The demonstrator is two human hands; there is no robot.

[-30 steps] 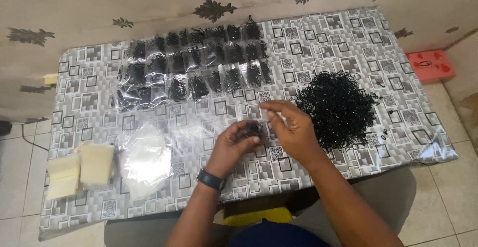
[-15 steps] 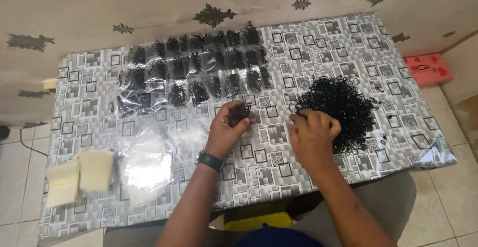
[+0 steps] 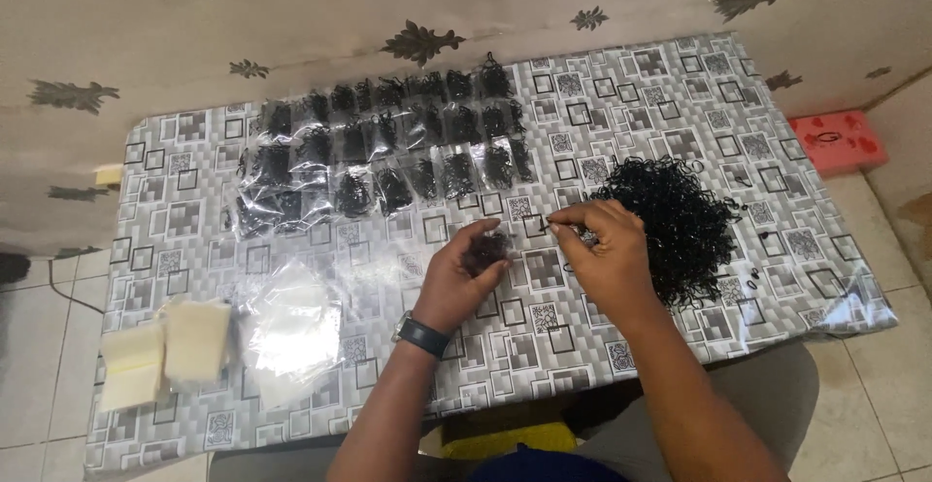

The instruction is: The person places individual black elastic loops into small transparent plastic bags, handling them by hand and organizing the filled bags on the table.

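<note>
1. Your left hand (image 3: 464, 273) is cupped around a small clump of black elastic bands (image 3: 487, 247), just left of the big loose pile (image 3: 680, 220) on the desk (image 3: 544, 336).
2. Your right hand (image 3: 604, 254) pinches together on a single band; keep it taut and feed it in slowly.

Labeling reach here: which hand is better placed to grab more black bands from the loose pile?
Right. The right hand lies beside the loose pile of black bands, nearly touching its edge. The left hand sits farther off and already cups a small clump of bands.
</note>
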